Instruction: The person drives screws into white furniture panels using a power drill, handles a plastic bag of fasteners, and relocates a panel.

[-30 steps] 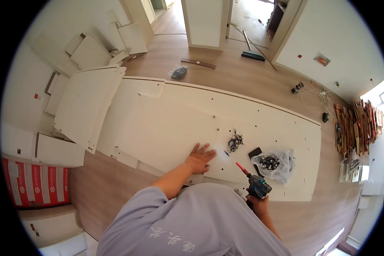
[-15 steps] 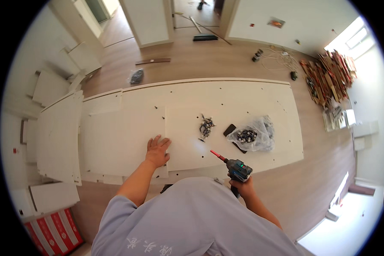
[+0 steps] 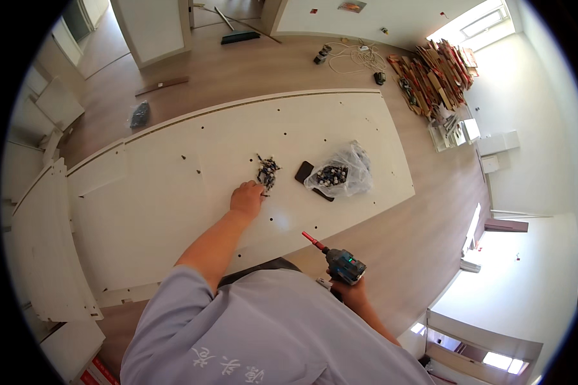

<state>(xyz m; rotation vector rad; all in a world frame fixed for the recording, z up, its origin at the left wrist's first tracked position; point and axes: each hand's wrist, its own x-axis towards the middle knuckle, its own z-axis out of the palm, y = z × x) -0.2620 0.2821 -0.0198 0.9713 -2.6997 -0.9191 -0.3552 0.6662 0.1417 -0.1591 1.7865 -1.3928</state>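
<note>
1. While the right hand (image 3: 353, 292) grasps the drill (image 3: 347, 266), the left hand (image 3: 246, 198) is at the small fittings (image 3: 268, 171); its grip I cannot tell
2. The fittings lie piled on the white board (image 3: 148, 221), near the plastic bag (image 3: 358, 168)

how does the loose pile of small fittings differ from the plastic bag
The loose pile lies bare on the white panel, while the clear plastic bag holds its fittings. The bag spreads wider than the pile. The left hand is at the pile's near end; no hand is at the bag. Both show small dark and pale pieces.
</note>
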